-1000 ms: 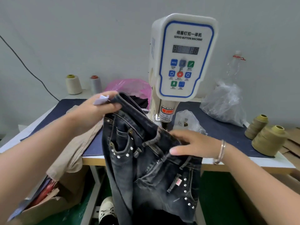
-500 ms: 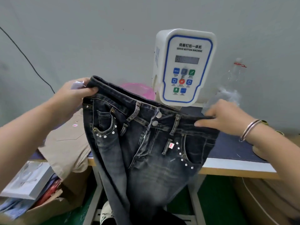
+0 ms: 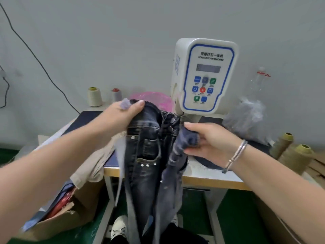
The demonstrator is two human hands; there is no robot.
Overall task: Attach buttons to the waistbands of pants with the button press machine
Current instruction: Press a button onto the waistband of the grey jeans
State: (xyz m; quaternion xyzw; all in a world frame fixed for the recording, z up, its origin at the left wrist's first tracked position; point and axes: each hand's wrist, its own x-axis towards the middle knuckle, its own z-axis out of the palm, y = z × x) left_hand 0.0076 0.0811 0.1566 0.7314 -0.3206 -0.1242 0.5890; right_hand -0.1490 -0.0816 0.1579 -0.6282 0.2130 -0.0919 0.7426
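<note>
Dark washed jeans (image 3: 146,155) hang folded lengthwise in front of the table, legs dropping toward the floor. My left hand (image 3: 121,117) grips the waistband at its left end, with a small pale tag at the fingers. My right hand (image 3: 207,138) grips a bunched fold of the jeans on the right side. Two metal buttons (image 3: 171,123) show on the fly just below the waistband. The white button press machine (image 3: 205,74) stands on the table right behind the jeans, its blue-edged control panel facing me.
Beige pants (image 3: 95,164) drape over the table's left front edge above a cardboard box (image 3: 70,213). Thread cones stand at back left (image 3: 95,96) and at right (image 3: 297,155). A clear plastic bag (image 3: 246,118) and a pink bag (image 3: 153,97) lie beside the machine.
The jeans were held spread wide by the waistband; now my hands have come together and the jeans are folded narrow, held lower near the table edge.
</note>
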